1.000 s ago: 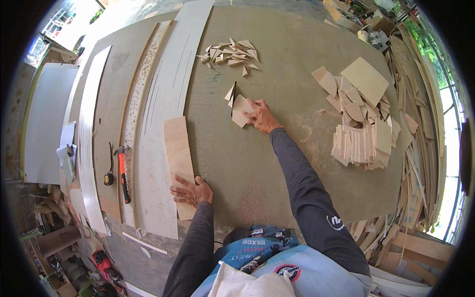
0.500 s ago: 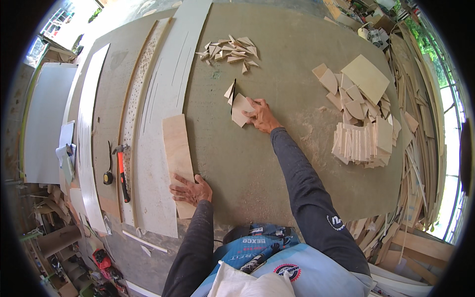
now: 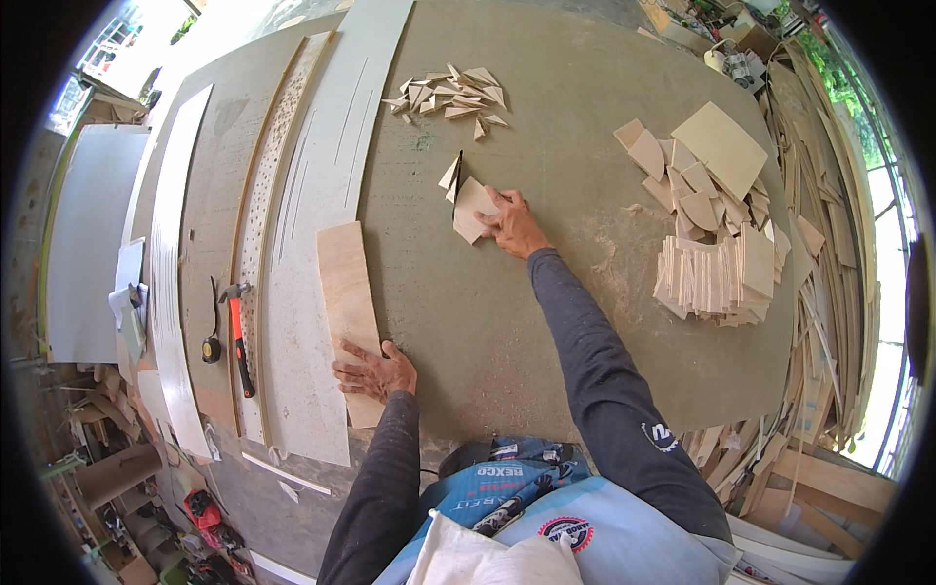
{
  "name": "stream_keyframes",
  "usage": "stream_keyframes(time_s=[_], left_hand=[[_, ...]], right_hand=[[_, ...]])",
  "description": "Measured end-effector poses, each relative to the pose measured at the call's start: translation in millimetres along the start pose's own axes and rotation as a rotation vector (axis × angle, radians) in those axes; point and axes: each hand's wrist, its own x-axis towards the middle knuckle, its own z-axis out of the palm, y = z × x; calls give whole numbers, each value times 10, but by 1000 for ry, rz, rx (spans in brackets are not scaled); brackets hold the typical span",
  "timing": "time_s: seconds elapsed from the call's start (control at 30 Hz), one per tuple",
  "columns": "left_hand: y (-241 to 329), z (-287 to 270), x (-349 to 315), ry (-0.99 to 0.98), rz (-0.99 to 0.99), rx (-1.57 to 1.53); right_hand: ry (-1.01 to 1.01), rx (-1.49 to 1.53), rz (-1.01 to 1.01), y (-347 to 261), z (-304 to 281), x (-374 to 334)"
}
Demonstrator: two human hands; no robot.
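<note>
My right hand (image 3: pixel 513 222) reaches to the middle of the large brown tabletop, fingers and thumb closed on the right edge of a small angular plywood piece (image 3: pixel 470 208). Along that piece's left side, a thin dark blade (image 3: pixel 458 177) sticks up from the surface. Just left of the blade lie small pointed offcuts (image 3: pixel 448 178). My left hand (image 3: pixel 378 372) rests flat with spread fingers on the near end of a long plywood strip (image 3: pixel 346 283). This strip lies partly over a long pale grey board (image 3: pixel 310 244).
Several wedge offcuts (image 3: pixel 453 95) lie at the far side. To the right are loose plywood pieces (image 3: pixel 720 151) and a row of stacked pieces (image 3: pixel 707 278). A hammer (image 3: pixel 237 331) and tape measure (image 3: pixel 212 348) lie left. Scrap wood (image 3: pixel 819 244) lines the right edge.
The whole view has shifted slightly. My right hand and the small plywood piece stay beside the blade, with at most a slight move away from me. My left hand has not visibly moved.
</note>
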Motion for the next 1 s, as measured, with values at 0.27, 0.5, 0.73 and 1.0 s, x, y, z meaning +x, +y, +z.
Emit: stream_keyframes(time_s=[0.27, 0.5, 0.73, 1.0], left_hand=[[6, -38, -16, 13, 12, -19], [-20, 40, 3, 19, 11, -39], [5, 5, -1, -12, -4, -23], [15, -53, -11, -22, 0, -30]], right_hand=[[26, 64, -40, 37, 48, -55], [-2, 49, -33, 4, 3, -69], [5, 26, -26, -22, -6, -59], [43, 5, 27, -84, 19, -62]])
